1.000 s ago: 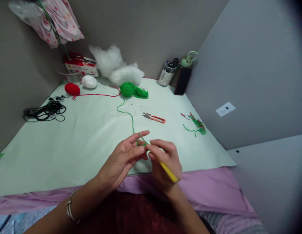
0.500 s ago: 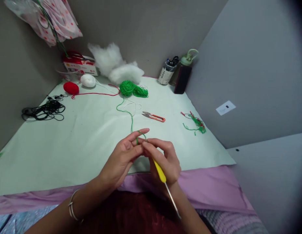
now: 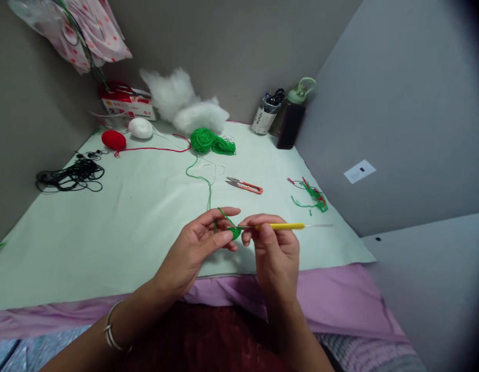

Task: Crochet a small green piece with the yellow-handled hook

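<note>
Pale green cloth [image 3: 119, 232] spreads between gray walls, with orange-handled snips [image 3: 255, 189] lying on it. Nearer the wearer than the snips, the left hand [image 3: 201, 240] pinches a small green crocheted piece [image 3: 235, 234] between thumb and fingers, yarn looped over its raised index finger. Beside it, the right hand [image 3: 277, 253] grips a yellow-handled hook [image 3: 288, 226], held roughly level, its metal tip at the piece. Green strand [image 3: 209, 196] passes left of the snips to a green yarn ball [image 3: 203, 140] beyond them. Right of the snips lie red and green yarn scraps [image 3: 317, 200]; far to their left, tangled black cord [image 3: 79, 175]. White stuffing [image 3: 201, 119] sits well beyond the snips, against the wall.
</note>
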### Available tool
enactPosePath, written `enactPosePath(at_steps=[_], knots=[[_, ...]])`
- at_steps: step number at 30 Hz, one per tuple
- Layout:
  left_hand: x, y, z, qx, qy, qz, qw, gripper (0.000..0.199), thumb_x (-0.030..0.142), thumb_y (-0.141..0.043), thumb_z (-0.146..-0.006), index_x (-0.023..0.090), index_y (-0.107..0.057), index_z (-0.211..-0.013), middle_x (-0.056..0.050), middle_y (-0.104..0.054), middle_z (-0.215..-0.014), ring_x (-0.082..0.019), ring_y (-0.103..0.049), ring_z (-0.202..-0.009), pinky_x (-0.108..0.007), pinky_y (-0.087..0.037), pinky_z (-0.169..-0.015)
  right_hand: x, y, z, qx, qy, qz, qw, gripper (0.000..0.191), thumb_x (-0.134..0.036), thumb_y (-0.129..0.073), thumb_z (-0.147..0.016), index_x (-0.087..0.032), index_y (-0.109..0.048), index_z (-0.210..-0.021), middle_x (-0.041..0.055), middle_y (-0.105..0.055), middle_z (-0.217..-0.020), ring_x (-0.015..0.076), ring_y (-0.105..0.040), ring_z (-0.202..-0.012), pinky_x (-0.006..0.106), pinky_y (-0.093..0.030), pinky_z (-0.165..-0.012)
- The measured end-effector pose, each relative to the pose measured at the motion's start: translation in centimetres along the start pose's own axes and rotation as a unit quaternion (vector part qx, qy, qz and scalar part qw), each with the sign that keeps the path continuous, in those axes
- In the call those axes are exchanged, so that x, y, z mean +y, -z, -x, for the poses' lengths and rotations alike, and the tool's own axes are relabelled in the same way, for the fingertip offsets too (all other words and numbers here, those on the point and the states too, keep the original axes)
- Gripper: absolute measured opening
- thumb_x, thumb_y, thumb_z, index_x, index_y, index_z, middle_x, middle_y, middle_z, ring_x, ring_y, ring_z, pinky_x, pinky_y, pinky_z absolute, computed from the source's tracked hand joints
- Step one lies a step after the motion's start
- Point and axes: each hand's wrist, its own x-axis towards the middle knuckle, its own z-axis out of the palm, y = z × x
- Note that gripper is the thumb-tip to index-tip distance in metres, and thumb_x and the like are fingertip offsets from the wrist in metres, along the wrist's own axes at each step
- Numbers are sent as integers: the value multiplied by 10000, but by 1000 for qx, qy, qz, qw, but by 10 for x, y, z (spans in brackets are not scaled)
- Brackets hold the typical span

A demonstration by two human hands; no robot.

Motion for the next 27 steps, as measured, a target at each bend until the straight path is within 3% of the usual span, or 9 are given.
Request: enactPosePath(at_steps=[5,10,12,16,18,20,22,24,27], knots=[[4,3,-1,1,-12,-16,1000,289,238,-867,-855,289,-845,-1138,16,-652,-909,-101,-657,-792,-216,-562,-782,-3,2,0,-10,3,-11,1000,208,-298,-591,-1072,-229,-766,-984,33,-789,-920,127,-700,-702,272,-603,-664],[3,5,0,10,-39,-76,996,333,164,-839,-866,322,-832,-1160,35,-665,-859,-90,-650,-810,-191,-546,-812,-7,3,7,-28,100,139,985,214,-189,-536,-1084,-245,-743,-1088,30,-780,-978,135,-721,-784,286,-606,-728],[2,3,0,34,-57,-104,992,340,133,-833,-864,321,-832,-1147,41,-659,-856,-86,-641,-829,-177,-538,-818,-7,4,9,-50,177,221,958,227,-141,-532,-1069,-240,-725,-1137,41,-776,-989,156,-733,-858,302,-612,-764],[-4,-2,3,70,-77,-87,991,366,116,-852,-843,286,-818,-1167,38,-671,-859,-88,-647,-831,-172,-547,-825,1,3,13,-85,321,372,867,245,-109,-554,-1039,-207,-702,-1208,88,-786,-1017,199,-747,-920,328,-630,-765],[-5,-3,3,62,-39,-25,997,432,146,-881,-824,263,-793,-1231,34,-673,-849,-81,-637,-752,-168,-556,-737,7,2,15,-68,359,425,828,276,-87,-613,-1008,-195,-718,-1240,108,-782,-1078,209,-750,-962,327,-634,-781],[-3,-3,1,31,35,53,997,460,209,-891,-829,218,-774,-1274,53,-610,-737,-49,-530,-572,-143,-498,-558,11,2,16,-49,367,445,815,307,-67,-657,-981,-204,-746,-1241,114,-769,-1134,221,-749,-1028,334,-634,-820],[1,0,-1,10,97,114,989,437,225,-889,-832,161,-783,-1251,97,-473,-610,-16,-334,-451,-116,-367,-424,10,3,15,-40,337,409,847,288,-81,-641,-993,-229,-767,-1206,96,-769,-1109,215,-751,-1002,341,-634,-813],[6,2,-3,10,108,141,984,384,179,-883,-824,130,-803,-1197,121,-385,-573,-3,-221,-434,-103,-286,-385,6,3,12,-21,260,307,915,253,-115,-598,-1025,-249,-775,-1144,59,-770,-1009,187,-736,-869,331,-623,-742],[9,2,-4,0,91,130,987,366,156,-866,-839,167,-807,-1200,92,-477,-649,16,-248,-425,-103,-283,-382,1,1,6,2,123,129,984,218,-180,-579,-1052,-259,-782,-1042,28,-746,-905,152,-675,-706,318,-583,-651]])
